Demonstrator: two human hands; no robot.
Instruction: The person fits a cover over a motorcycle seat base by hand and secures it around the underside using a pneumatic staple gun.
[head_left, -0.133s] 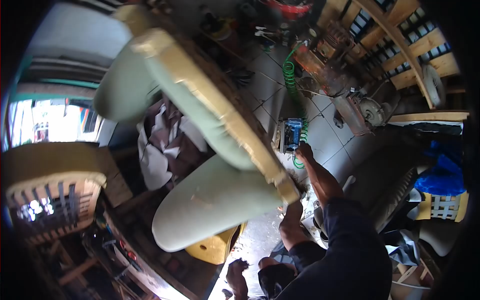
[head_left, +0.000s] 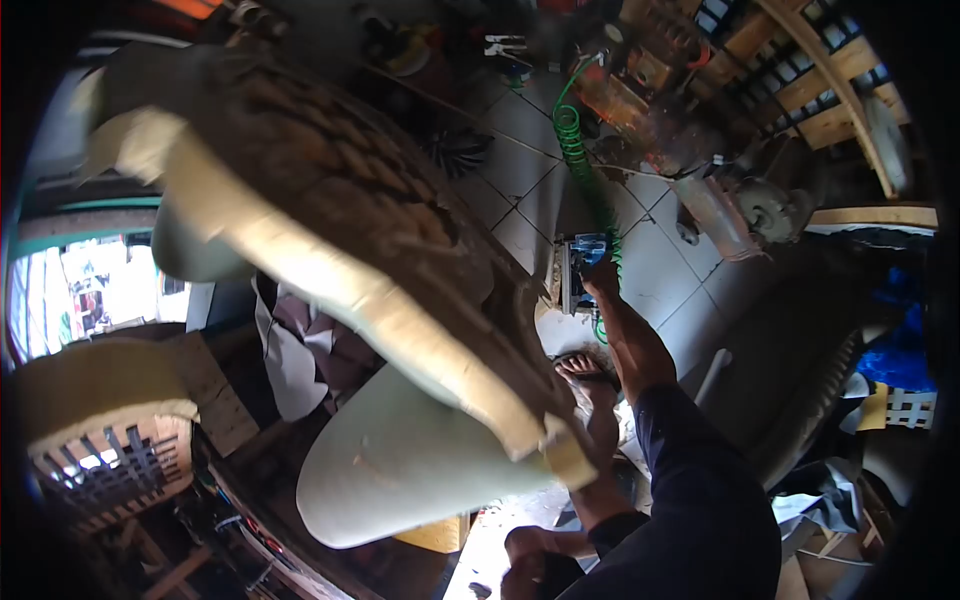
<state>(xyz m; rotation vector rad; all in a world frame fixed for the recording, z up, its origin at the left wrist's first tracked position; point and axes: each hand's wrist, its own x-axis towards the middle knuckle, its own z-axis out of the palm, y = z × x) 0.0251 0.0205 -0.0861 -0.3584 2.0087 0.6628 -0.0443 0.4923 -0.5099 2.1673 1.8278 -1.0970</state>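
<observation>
My right hand (head_left: 600, 280) reaches down to a small blue-labelled box (head_left: 582, 262) low over the tiled floor. Its fingers are closed over the box's right edge; what they grip is hidden. Beside the hand runs a coiled green hose (head_left: 572, 150). A skin-coloured shape near my knee at the bottom may be my left hand, but its fingers do not show. In front of me leans a large seat frame with pale green foam (head_left: 400, 460) and a yellowish foam edge (head_left: 330, 280). Its dark underside (head_left: 330, 150) faces up and to the right.
An orange, rusty compressor (head_left: 690, 180) stands at the upper right. Below it is a dark upholstered seat (head_left: 790, 330). A slatted chair frame (head_left: 115, 450) stands at the left. Brownish fabric (head_left: 310, 345) lies behind the foam. My sandalled foot (head_left: 580, 368) is near the box.
The seat frame has tipped, showing more of its underside, and its upper end has swung left and down. My right hand has shifted slightly up against the blue-labelled box. My foot has come into view.
</observation>
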